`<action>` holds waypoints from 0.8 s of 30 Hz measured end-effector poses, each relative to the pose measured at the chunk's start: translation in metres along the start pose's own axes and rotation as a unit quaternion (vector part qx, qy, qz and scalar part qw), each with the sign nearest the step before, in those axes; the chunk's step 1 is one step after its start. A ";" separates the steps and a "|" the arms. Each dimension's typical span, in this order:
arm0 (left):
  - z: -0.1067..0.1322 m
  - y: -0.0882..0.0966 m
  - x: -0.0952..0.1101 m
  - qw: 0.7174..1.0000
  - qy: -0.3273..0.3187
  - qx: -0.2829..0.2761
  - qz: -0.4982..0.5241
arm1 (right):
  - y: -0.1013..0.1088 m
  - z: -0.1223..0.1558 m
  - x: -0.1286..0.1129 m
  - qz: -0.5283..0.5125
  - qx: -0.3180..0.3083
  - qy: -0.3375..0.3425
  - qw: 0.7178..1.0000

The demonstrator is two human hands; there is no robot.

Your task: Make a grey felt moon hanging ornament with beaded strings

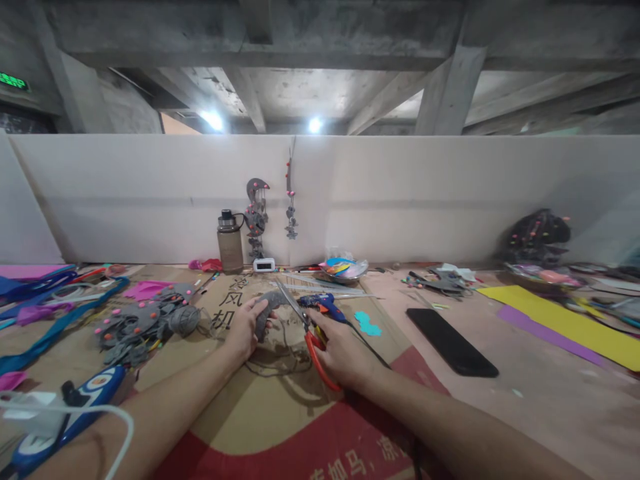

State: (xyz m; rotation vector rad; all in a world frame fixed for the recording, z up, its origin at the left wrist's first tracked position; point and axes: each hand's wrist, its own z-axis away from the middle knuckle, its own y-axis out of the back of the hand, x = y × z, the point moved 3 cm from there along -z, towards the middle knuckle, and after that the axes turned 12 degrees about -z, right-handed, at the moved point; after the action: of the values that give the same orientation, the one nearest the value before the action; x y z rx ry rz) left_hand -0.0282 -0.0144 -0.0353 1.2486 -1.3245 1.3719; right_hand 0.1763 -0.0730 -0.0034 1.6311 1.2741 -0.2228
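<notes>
Grey piece: sits gripped in left hand, beside scissors gripped in right hand, short of far edge of surface.

I see grey felt in my left hand, scissors in my right hand, a bottle near the far edge of the tabletop.

The lone head camera looks forward and down across the nearby worktable toward a partition.

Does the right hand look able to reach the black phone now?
Probably yes: the right hand holds scissors, but only a thin dark cable seems to lie between it and the black phone.
</notes>
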 end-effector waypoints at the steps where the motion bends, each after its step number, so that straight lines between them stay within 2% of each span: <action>1: 0.001 0.000 0.001 1.000 0.003 0.001 0.001 | 0.000 -0.001 0.002 -0.005 0.000 0.003 1.000; 5: 0.003 -0.001 0.001 1.000 0.004 0.001 0.018 | -0.001 -0.004 0.013 0.009 0.007 0.027 1.000; 10: 0.003 0.000 0.003 0.998 -0.015 0.055 0.014 | -0.003 -0.004 0.019 0.095 -0.019 0.013 0.995; 16: 0.002 -0.002 0.002 0.999 -0.001 0.040 0.033 | -0.004 -0.005 0.018 0.234 -0.053 -0.042 0.970; 24: 0.001 -0.006 0.004 0.998 -0.007 0.041 0.047 | -0.002 -0.010 0.020 0.308 -0.096 -0.045 0.946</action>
State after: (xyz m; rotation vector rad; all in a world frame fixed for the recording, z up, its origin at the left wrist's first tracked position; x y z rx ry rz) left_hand -0.0229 -0.0155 -0.0309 1.2651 -1.3647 1.4988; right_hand 0.1786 -0.0528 -0.0127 1.7408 0.6436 0.2046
